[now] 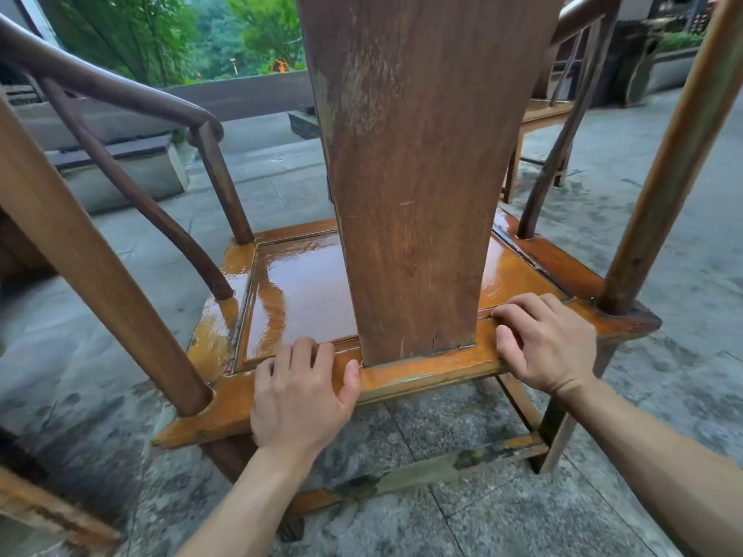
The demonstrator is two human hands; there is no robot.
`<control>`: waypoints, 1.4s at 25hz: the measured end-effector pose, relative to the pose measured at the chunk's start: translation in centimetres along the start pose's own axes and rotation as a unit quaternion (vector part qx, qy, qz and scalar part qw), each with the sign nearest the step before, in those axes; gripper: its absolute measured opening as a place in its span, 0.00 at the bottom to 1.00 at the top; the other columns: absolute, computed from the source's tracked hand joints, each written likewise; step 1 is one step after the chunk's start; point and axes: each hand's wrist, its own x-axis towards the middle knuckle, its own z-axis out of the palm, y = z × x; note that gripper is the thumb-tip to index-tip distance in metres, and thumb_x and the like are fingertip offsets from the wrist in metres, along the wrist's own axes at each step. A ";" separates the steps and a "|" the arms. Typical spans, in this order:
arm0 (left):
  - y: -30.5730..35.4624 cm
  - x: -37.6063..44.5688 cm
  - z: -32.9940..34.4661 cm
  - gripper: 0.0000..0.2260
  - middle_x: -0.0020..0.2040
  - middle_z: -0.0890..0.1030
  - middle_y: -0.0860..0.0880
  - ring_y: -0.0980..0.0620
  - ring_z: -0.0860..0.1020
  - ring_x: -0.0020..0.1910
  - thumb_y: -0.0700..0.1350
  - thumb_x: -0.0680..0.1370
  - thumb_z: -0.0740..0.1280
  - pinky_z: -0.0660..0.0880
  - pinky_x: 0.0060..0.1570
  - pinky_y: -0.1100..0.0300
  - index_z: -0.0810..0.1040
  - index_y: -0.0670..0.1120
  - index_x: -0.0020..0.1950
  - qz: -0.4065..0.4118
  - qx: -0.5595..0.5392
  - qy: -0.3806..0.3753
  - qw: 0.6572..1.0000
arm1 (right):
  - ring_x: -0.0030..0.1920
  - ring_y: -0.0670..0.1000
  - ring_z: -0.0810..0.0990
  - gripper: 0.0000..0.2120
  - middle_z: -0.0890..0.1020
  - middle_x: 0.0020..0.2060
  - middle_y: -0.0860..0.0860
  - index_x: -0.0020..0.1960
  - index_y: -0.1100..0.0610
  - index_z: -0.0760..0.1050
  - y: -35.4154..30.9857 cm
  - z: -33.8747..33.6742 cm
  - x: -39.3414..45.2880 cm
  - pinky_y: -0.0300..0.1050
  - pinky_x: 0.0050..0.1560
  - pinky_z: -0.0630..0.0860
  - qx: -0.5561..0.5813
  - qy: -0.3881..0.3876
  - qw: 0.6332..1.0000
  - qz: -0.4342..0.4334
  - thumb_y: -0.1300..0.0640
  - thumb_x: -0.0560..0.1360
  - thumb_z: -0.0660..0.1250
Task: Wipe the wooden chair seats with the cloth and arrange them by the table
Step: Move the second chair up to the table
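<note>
I look down from behind a wooden armchair (pixel 406 174) whose broad back splat fills the middle of the view. Its seat (pixel 305 291) is orange-brown and shiny wet. My left hand (pixel 299 396) grips the rear seat rail (pixel 426 373) left of the splat, fingers over the top and thumb on the rail's outer face. My right hand (pixel 542 343) grips the same rail right of the splat, fingers curled over its top. No cloth is in view.
Curved armrests rise on both sides, with the left armrest (pixel 104 90) sweeping across the upper left. Another wooden piece, a table or bench (pixel 538 114), stands beyond at the upper right. Grey stone paving (pixel 663 243) surrounds the chair; a low stone wall and trees lie behind.
</note>
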 end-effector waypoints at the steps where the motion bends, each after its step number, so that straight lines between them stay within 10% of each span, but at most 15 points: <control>1: 0.3 0.3 0.3 0.23 0.45 0.81 0.44 0.43 0.78 0.42 0.58 0.81 0.53 0.73 0.38 0.52 0.81 0.44 0.47 0.000 0.002 -0.004 1.000 | 0.41 0.56 0.81 0.19 0.84 0.45 0.51 0.49 0.54 0.84 0.5 0.5 0.3 0.43 0.35 0.70 0.001 -0.003 1.000 0.001 0.47 0.78 0.57; 25: 3.5 8.8 7.9 0.21 0.44 0.79 0.46 0.46 0.77 0.41 0.58 0.78 0.55 0.74 0.35 0.54 0.81 0.45 0.47 -0.068 0.028 -0.020 0.997 | 0.40 0.57 0.78 0.18 0.82 0.42 0.52 0.44 0.55 0.81 7.9 11.0 7.5 0.47 0.34 0.72 0.035 0.013 0.999 -0.033 0.47 0.77 0.56; 35: 3.3 8.8 -2.2 0.22 0.55 0.81 0.48 0.45 0.79 0.56 0.59 0.77 0.57 0.76 0.56 0.47 0.81 0.47 0.57 -0.080 -0.116 -0.058 0.988 | 0.58 0.54 0.76 0.17 0.80 0.57 0.51 0.59 0.53 0.77 4.8 -1.5 10.7 0.51 0.55 0.69 0.056 -0.083 0.994 -0.047 0.44 0.78 0.59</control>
